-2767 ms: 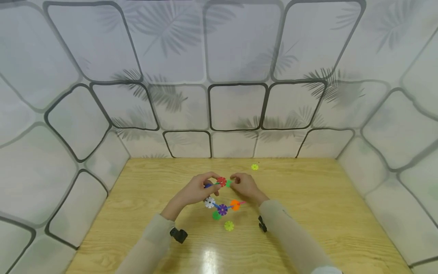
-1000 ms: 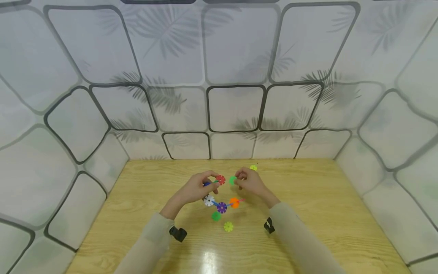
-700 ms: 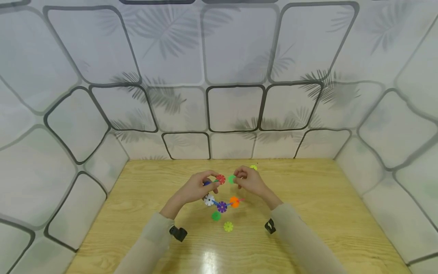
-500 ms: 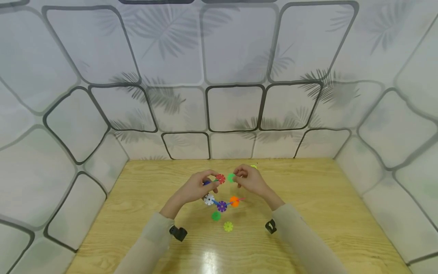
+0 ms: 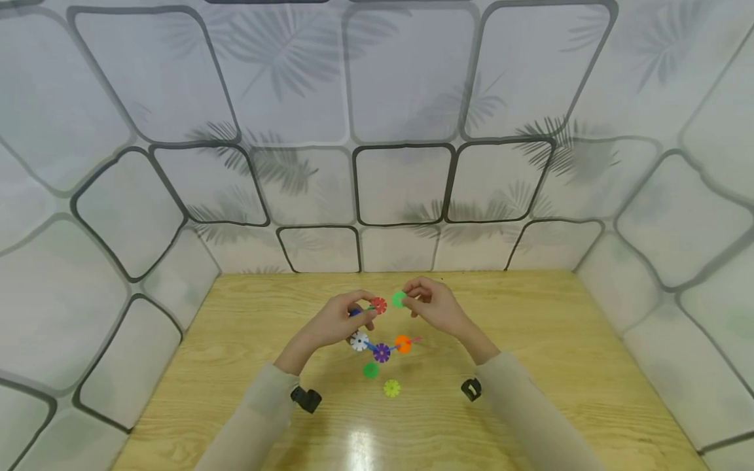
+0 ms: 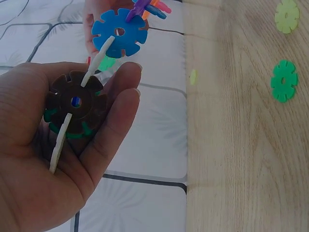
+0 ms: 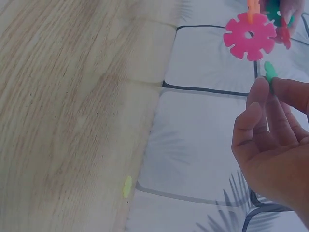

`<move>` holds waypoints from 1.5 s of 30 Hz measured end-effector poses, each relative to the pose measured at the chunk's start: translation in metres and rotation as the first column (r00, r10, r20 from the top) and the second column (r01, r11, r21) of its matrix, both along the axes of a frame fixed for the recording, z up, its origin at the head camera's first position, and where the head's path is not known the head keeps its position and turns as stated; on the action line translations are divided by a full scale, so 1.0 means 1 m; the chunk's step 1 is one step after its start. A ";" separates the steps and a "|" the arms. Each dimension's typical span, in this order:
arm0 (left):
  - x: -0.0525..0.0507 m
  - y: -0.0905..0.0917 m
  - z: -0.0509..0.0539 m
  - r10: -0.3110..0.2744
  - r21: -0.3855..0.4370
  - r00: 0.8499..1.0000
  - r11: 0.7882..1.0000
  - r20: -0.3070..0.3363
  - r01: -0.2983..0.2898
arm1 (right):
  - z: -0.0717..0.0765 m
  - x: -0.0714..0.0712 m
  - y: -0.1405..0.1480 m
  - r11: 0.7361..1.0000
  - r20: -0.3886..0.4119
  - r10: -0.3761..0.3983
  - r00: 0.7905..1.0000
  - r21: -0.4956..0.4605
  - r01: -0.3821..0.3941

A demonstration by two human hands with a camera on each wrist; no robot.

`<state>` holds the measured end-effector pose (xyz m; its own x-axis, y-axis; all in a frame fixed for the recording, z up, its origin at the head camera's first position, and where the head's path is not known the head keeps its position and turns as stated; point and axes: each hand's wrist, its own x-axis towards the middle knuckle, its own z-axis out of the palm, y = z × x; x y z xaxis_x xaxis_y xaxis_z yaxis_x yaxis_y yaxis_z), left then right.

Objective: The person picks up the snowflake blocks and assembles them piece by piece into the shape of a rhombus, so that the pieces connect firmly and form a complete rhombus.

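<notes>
My left hand (image 5: pixel 332 320) holds a curved chain of slotted, snowflake-shaped plastic discs, pinching it near the red disc (image 5: pixel 379 305). The chain runs down through a white disc (image 5: pixel 359 341), a purple disc (image 5: pixel 381 353) and an orange disc (image 5: pixel 403 345) to a pink disc (image 7: pixel 260 36). In the left wrist view a brown disc (image 6: pixel 67 99) lies against the palm, with a blue disc (image 6: pixel 128 38) beyond it. Between thumb and fingertips my right hand (image 5: pixel 438 306) pinches a bright green disc (image 5: pixel 398 299), slightly apart from the red one.
On the wooden table (image 5: pixel 265 405) lie a loose green disc (image 5: pixel 370 370) and a yellow-green disc (image 5: pixel 391 388), nearer the body than the chain. A small yellow disc (image 7: pixel 127 186) lies by the table's far edge. Patterned walls (image 5: pixel 406 183) enclose the back and sides.
The right hand has drawn the green disc away from beside the red one and risen slightly, now covering the far yellow disc in the head view. The left hand stays nearly still.
</notes>
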<state>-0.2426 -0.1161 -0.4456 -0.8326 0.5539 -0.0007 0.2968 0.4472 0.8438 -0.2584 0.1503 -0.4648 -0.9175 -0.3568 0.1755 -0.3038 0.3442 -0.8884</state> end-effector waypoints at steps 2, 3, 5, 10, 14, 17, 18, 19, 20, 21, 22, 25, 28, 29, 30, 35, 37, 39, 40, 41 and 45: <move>0.000 0.000 0.000 0.004 -0.003 1.000 1.000 0.005 -0.004 | 0.000 0.000 0.001 1.000 -0.003 0.007 1.000 -0.004 -0.007; 0.001 0.000 0.001 0.006 -0.003 1.000 1.000 0.007 -0.005 | 0.001 0.000 0.001 1.000 -0.005 0.012 1.000 -0.008 -0.012; 0.001 0.000 0.001 0.009 -0.003 1.000 1.000 0.012 -0.009 | 0.002 0.001 0.002 1.000 -0.014 0.018 1.000 -0.015 -0.019; 0.001 0.000 0.000 0.011 0.017 0.999 1.000 0.037 -0.012 | 0.003 0.003 0.002 0.999 -0.043 0.035 0.998 -0.024 -0.036; 0.000 0.000 -0.001 0.011 0.028 0.999 1.000 0.042 -0.012 | 0.004 0.005 0.002 0.999 -0.066 0.050 0.997 -0.016 -0.051; 0.000 0.000 -0.002 0.012 0.031 0.999 0.999 0.039 -0.013 | 0.003 0.006 0.002 0.998 -0.075 0.061 0.995 -0.013 -0.062; 0.000 0.000 -0.002 0.011 0.031 0.999 0.999 0.039 -0.013 | 0.004 0.006 0.002 0.998 -0.082 0.062 0.995 -0.010 -0.063; 0.000 0.000 -0.001 0.010 0.032 0.999 0.999 0.039 -0.012 | 0.004 0.007 0.002 0.998 -0.085 0.061 0.995 -0.008 -0.062; -0.001 0.000 -0.001 0.008 0.032 0.999 0.999 0.039 -0.010 | 0.004 0.007 0.002 0.998 -0.089 0.062 0.994 -0.006 -0.063; -0.001 0.000 -0.001 0.007 0.031 0.999 0.999 0.040 -0.008 | 0.005 0.007 0.002 0.998 -0.096 0.063 0.993 -0.010 -0.065; 0.000 0.001 0.000 0.006 0.030 0.999 1.000 0.041 -0.007 | 0.006 0.008 0.002 0.998 -0.103 0.062 0.993 -0.008 -0.063; 0.000 0.001 0.001 0.003 0.029 0.999 1.000 0.044 -0.004 | 0.007 0.009 0.002 0.998 -0.113 0.060 0.992 -0.004 -0.061; 0.000 0.001 0.001 0.000 0.030 0.999 1.000 0.042 -0.002 | 0.009 0.010 0.002 0.998 -0.110 0.055 0.992 0.005 -0.055; 0.000 0.001 0.001 -0.001 0.029 0.999 1.000 0.041 0.000 | 0.009 0.010 0.002 0.999 -0.109 0.054 0.993 0.009 -0.054; 0.000 0.001 0.001 -0.003 0.031 0.999 1.000 0.041 0.001 | 0.010 0.010 0.001 0.999 -0.107 0.053 0.993 0.014 -0.051; 0.000 0.002 0.001 -0.009 0.039 0.999 0.999 0.041 0.007 | 0.013 0.011 0.000 0.998 -0.113 0.062 0.992 0.019 -0.061; 0.000 0.002 0.001 -0.009 0.042 0.999 0.999 0.040 0.007 | 0.013 0.012 0.000 0.998 -0.116 0.066 0.991 0.018 -0.065; 0.000 0.003 0.001 -0.008 0.042 0.999 0.999 0.040 0.007 | 0.013 0.012 -0.001 0.998 -0.114 0.066 0.991 0.021 -0.064; 0.000 0.003 0.000 -0.008 0.041 0.999 0.999 0.038 0.006 | 0.013 0.012 -0.001 0.998 -0.114 0.065 0.991 0.022 -0.063; 0.000 0.003 0.000 -0.007 0.040 0.999 0.999 0.037 0.006 | 0.013 0.012 -0.001 0.998 -0.113 0.064 0.992 0.023 -0.062; 0.000 0.003 0.000 -0.006 0.039 0.999 0.999 0.035 0.004 | 0.014 0.013 -0.001 0.998 -0.114 0.063 0.991 0.018 -0.061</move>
<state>-0.2431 -0.1127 -0.4453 -0.8296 0.5583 -0.0082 0.2690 0.4125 0.8703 -0.2457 0.1494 -0.4506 -0.8677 -0.4158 0.2724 -0.4243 0.3341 -0.8416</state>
